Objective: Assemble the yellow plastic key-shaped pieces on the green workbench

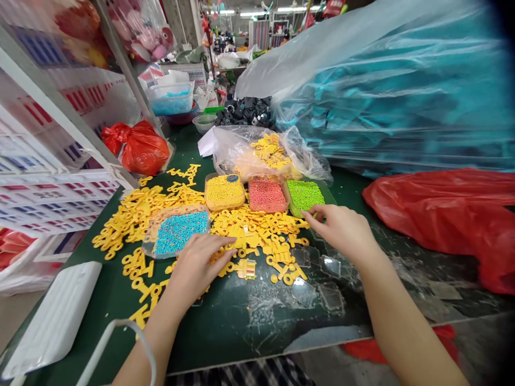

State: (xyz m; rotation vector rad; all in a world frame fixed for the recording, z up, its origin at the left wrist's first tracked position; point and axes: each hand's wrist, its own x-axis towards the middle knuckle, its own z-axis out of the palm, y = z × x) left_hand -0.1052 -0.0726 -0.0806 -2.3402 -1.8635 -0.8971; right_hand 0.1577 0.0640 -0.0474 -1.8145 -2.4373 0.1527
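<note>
My left hand (199, 262) reaches over loose yellow plastic pieces (261, 233), fingers stretched and thumb apart, with nothing visible in it. Just beyond its fingertips lies one yellow piece with coloured rows of beads (246, 269). At the front corner of a box of green beads (304, 194), my right hand (341, 228) has its thumb and fingertips curled together in a pinch; whatever is between them is too small to see. Alongside stand boxes of red beads (267, 194) and yellow beads (224, 192). A box of blue beads (181, 233) sits left of my left hand.
Clear plastic squares (332, 297) lie below my right hand. Behind the boxes is a plastic bag of yellow pieces (271, 150). Red plastic (438, 214) and a large wrapped teal bundle (394, 96) border the right. A white appliance (52, 316) stands left, near crates (60, 201).
</note>
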